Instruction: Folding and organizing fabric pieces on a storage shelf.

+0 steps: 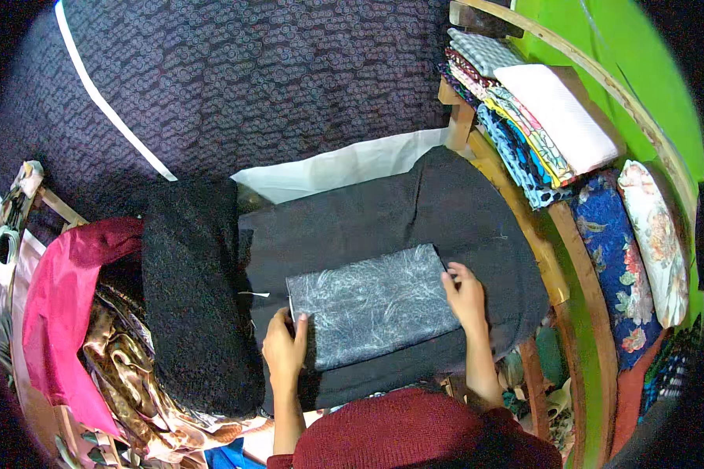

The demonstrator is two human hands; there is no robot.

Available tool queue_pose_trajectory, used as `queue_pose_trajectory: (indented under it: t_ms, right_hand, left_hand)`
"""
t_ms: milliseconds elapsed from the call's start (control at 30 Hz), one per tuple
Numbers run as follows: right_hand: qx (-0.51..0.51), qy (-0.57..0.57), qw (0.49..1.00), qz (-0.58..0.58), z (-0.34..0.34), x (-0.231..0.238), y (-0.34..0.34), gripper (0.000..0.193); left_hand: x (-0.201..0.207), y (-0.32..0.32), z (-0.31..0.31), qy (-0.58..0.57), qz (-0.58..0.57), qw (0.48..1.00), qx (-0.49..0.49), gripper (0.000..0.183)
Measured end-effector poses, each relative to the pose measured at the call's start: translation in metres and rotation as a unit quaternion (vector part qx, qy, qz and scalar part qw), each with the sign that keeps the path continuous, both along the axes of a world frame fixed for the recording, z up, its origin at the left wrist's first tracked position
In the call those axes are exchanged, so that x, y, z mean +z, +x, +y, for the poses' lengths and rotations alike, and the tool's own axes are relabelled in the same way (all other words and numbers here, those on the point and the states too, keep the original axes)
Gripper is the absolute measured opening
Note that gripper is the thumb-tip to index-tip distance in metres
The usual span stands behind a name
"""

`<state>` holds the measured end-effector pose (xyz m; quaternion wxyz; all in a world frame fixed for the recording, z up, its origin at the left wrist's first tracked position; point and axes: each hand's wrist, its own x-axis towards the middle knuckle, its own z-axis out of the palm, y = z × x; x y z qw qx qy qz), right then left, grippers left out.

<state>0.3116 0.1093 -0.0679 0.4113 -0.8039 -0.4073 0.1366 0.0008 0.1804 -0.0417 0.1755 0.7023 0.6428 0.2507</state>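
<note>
A folded piece of dark grey cloth (375,309) with white streaky marks lies flat on a black cloth-covered board (328,227). My left hand (284,348) is at the cloth's near left corner, thumb and fingers apart along its edge. On the opposite side, my right hand (465,297) touches the right edge, its fingers loosely spread. Neither hand is wrapped round the cloth. A thick black textured fabric (199,305) lies folded over the left part of the board.
Pink fabric (62,313) and shiny brown-gold fabric (121,344) hang at the left. Folded patterned cloths (520,133) are stacked at the far right under a white one (559,117). Blue floral fabric (614,250) and a white floral roll (653,234) lie along the right.
</note>
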Motion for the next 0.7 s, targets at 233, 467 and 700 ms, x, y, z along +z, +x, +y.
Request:
queue_pose_trajectory:
  t_ms: [233,467,700]
  right_hand:
    - [-0.047,-0.048,0.978,-0.199,0.023,-0.006,-0.005,0.032]
    - [-0.081,0.035,0.985,-0.151,0.022,-0.004,-0.011,0.022]
    - [-0.079,-0.003,0.985,-0.151,0.025,-0.01,-0.005,0.017]
  left_hand:
    - [-0.011,0.008,0.011,-0.05,0.084,0.995,0.014,0.037]
    - [-0.023,0.014,0.006,0.096,0.026,0.995,0.019,0.026]
    - [-0.028,0.02,0.01,0.1,-0.003,0.995,0.005,0.022]
